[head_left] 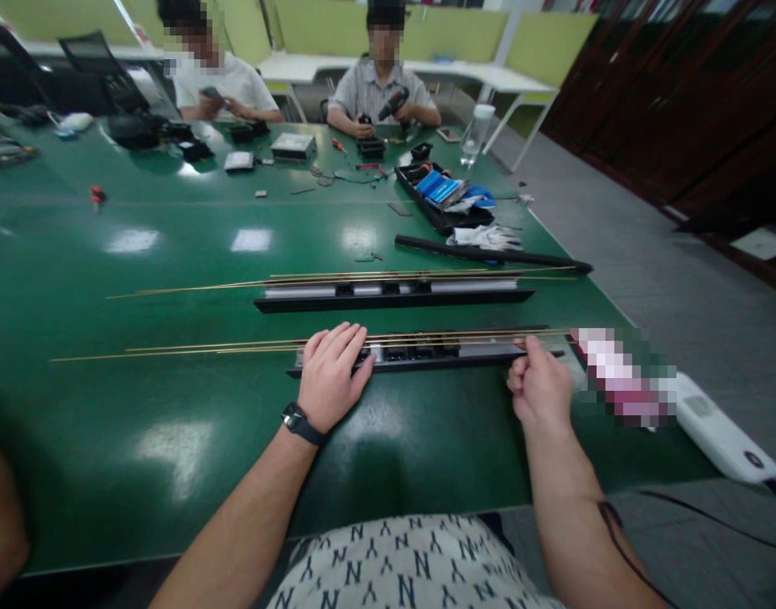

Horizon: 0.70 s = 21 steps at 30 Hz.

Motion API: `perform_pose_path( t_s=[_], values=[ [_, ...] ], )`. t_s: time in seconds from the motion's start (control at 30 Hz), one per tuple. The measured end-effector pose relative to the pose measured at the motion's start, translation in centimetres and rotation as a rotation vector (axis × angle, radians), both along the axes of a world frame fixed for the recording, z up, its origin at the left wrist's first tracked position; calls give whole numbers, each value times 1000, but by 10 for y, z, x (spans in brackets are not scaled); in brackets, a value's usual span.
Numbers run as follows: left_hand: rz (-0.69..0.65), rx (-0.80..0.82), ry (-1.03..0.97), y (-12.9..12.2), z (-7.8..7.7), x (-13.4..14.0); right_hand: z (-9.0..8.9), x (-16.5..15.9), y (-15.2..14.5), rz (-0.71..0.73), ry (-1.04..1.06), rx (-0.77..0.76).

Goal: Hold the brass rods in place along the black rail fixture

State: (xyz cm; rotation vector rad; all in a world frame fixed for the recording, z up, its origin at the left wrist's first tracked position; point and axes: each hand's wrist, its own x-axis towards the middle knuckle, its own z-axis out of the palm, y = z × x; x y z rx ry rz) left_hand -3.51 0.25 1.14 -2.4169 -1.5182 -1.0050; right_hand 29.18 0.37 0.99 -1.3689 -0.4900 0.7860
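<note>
A long black metal channel [489,348] with dark block-like parts [419,352] inside lies across the table before me. Several thin gold-coloured rods [172,348] rest lengthwise along it and stick out past its left end. My left hand [334,370] lies over the channel's left part, palm down, fingers stretched out across the rods. At the right end my right hand [540,378] is closed, with its fingertips at the channel and rods; what they pinch, if anything, is too small to make out. A second black channel [394,299] lies parallel behind, also with gold rods on it.
A black tube [489,253], white gloves [486,238] and a black tray [419,199] of blue items lie farther back. On the right are a blurred-out pink and white object [622,381] and a white device [721,427] with a cable. Two people sit opposite, one holding a drill [393,103].
</note>
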Motion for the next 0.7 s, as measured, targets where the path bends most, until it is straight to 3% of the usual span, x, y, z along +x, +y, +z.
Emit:
perform_pose_path(
  t_s=[0.17, 0.4, 0.6, 0.7],
  values=[
    [3, 4, 4, 0, 1, 0, -1, -2, 0, 68, -9, -17],
    [-6, -8, -11, 0, 0, -1, 0, 6, 2, -41, -16, -5],
    [-4, -9, -11, 0, 1, 0, 3, 1, 0, 37, -23, -40],
    [-1, 1, 3, 0, 1, -1, 3, 6, 2, 1, -21, -12]
  ],
)
